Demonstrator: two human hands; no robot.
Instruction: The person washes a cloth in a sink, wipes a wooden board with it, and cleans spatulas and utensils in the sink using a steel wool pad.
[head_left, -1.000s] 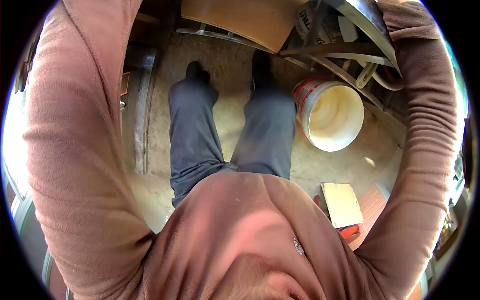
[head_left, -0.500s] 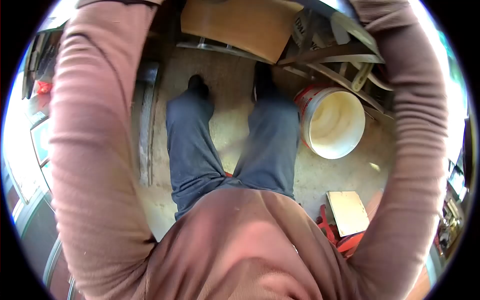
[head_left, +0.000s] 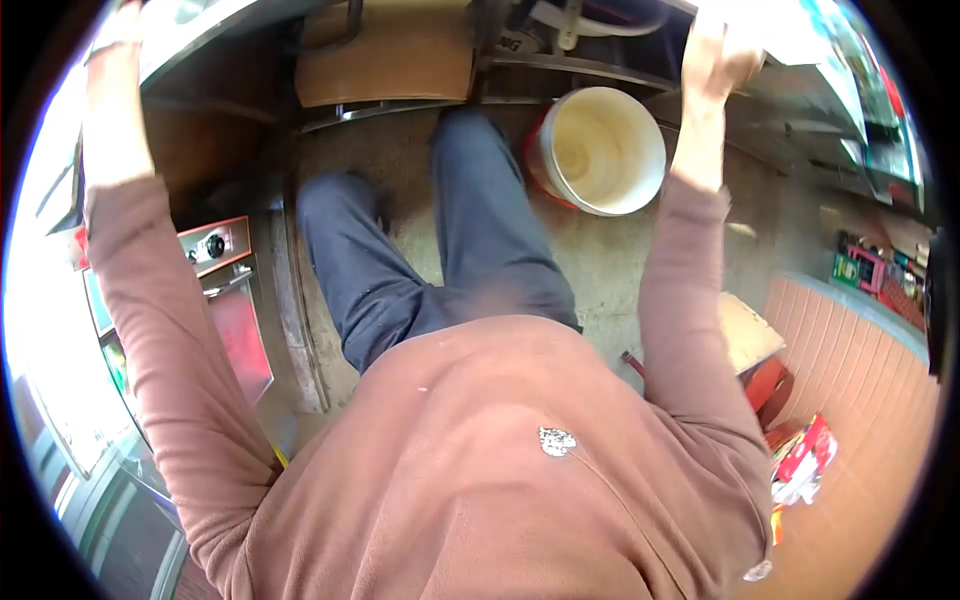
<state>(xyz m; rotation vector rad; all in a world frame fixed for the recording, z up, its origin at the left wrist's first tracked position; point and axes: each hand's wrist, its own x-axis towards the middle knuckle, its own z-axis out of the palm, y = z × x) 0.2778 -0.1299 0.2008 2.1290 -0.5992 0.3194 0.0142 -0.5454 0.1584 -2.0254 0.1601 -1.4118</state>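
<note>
My left hand [head_left: 122, 28] is stretched far forward at the top left corner, by the edge of a bright work surface [head_left: 185, 35]. Glare washes it out, and its fingers are too faint to read. At the upper right, my right hand [head_left: 716, 62] has its fingers curled in at the edge of a bright, glaring surface. What those fingers hold, if anything, is lost in the light. Below and left of the right hand, a white bucket [head_left: 608, 150] with a red outside stands on the floor, its inside stained yellowish.
A brown cardboard panel [head_left: 385, 55] is under the work surface ahead of my knees. To the right are a pale board [head_left: 745, 335], a red stool-like thing [head_left: 768, 390] and a colourful packet [head_left: 808, 450]. A framed cabinet [head_left: 240, 320] stands at left.
Both arms have extended forward, bringing my hands into view at the top. The view has shifted, so the bucket appears higher and further left, and more floor shows at right.
</note>
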